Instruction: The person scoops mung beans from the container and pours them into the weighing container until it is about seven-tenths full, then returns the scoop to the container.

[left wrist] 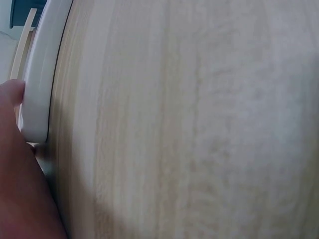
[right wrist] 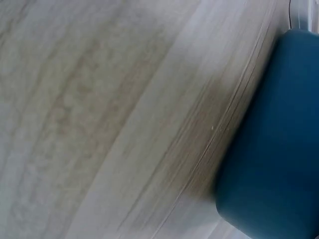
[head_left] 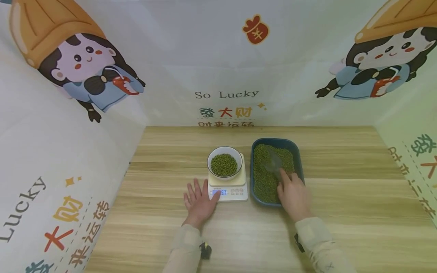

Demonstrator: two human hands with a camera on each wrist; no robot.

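One scoop (head_left: pixel 274 162), your right hand (head_left: pixel 295 195) gripping, points lengthwise to 11 o'clock. Left hand (head_left: pixel 200 203) spread; tub rim (head_left: pixel 281 142) close at 12, room at 7.

Pale cream sleeves (head_left: pixel 184 248) with broad cuffs (head_left: pixel 308 227); small black wrist devices (head_left: pixel 205 251), the left one showing a yellow fleck

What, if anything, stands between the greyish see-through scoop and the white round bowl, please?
Between the scoop and the bowl, only the dark-blue rectangular tray's left wall and the bowl's rim stand; no other barrier is visible there.
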